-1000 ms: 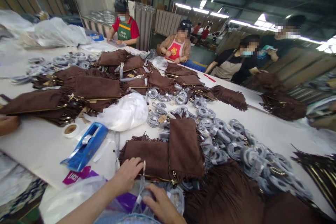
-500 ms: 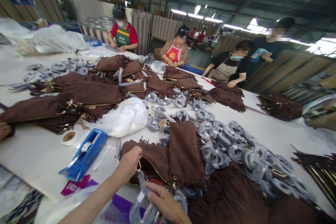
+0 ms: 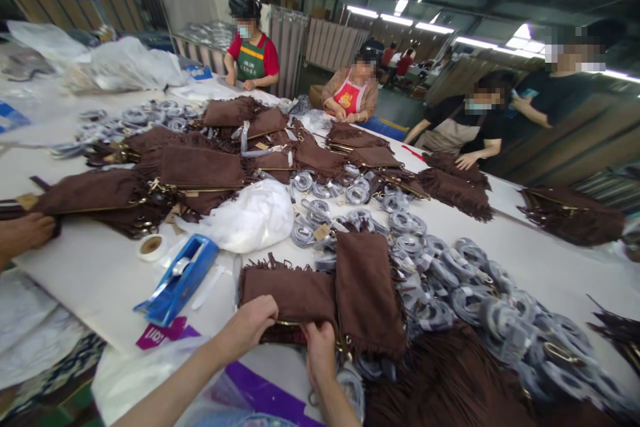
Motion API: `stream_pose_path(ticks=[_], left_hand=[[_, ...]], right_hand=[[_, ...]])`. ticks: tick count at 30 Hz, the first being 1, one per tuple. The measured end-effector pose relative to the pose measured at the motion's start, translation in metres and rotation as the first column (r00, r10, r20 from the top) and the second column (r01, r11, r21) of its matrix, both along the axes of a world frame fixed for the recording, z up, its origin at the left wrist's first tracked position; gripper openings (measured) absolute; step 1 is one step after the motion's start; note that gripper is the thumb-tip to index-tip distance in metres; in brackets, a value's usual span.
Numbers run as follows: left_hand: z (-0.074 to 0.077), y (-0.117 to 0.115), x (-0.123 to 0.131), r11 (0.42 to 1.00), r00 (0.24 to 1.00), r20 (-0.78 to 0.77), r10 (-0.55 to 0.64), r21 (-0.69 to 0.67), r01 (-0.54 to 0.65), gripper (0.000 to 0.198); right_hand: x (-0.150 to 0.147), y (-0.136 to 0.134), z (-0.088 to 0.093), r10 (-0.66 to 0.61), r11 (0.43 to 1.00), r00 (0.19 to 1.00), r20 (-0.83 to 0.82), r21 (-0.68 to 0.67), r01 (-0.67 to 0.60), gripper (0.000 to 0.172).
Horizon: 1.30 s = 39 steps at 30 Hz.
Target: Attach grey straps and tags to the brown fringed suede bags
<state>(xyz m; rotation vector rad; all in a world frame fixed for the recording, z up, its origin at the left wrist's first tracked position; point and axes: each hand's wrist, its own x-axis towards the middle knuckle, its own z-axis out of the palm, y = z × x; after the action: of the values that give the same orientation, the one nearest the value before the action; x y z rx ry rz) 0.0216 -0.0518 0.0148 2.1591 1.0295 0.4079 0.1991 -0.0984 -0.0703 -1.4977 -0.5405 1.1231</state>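
A brown suede fringed bag (image 3: 295,293) lies at the near edge of the white table (image 3: 90,280), with a second brown piece (image 3: 367,293) folded across its right end. My left hand (image 3: 250,323) grips the bag's near edge at the left, fingers curled over it. My right hand (image 3: 320,353) is closed at the bag's zip opening, fingers tucked in; what it holds there is hidden. A clear plastic sleeve with a coiled strap (image 3: 350,390) lies just below my right hand.
A blue tape dispenser (image 3: 180,277), a tape roll (image 3: 151,247) and a white plastic bag (image 3: 250,213) sit left of the bag. Several grey wrapped strap coils (image 3: 470,293) spread to the right. More brown bags (image 3: 200,167) pile behind. Co-workers stand along the far side; another person's hand (image 3: 23,233) rests at left.
My right hand has left the plastic sleeve and moved up to the bag's opening. The bag's mouth, pulled open half a second ago, now lies flatter under both hands.
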Motion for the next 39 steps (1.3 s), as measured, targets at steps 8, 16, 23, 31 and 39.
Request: stream_pose_path(ticks=[8,16,23,31,39], left_hand=[[-0.026,-0.039,-0.062,0.952,0.945,-0.135,0.299,-0.033,-0.306,0.032],[-0.063,-0.04,-0.05,0.938,0.823,-0.485,0.296,-0.015,-0.346,0.068],[-0.052,-0.023,-0.046,0.969,0.762,-0.599,0.247,0.129,-0.213,0.031],[-0.036,0.017,-0.061,0.923,0.705,-0.597,0.382,0.275,-0.267,0.025],[-0.023,0.053,-0.069,0.893,0.682,-0.578,0.449,0.318,-0.319,0.027]], right_hand=[[0.003,0.013,-0.002,0.463,0.886,0.747,0.478,-0.255,-0.386,0.024],[0.06,-0.029,0.027,0.644,0.691,0.421,0.639,-0.247,-0.68,0.04],[0.105,-0.05,0.023,0.532,0.74,0.351,0.771,-0.221,-0.635,0.028],[0.128,-0.045,0.057,0.479,0.762,0.234,0.846,-0.269,-0.589,0.031],[0.118,-0.035,0.054,0.643,0.631,-0.151,0.751,-0.631,-0.452,0.044]])
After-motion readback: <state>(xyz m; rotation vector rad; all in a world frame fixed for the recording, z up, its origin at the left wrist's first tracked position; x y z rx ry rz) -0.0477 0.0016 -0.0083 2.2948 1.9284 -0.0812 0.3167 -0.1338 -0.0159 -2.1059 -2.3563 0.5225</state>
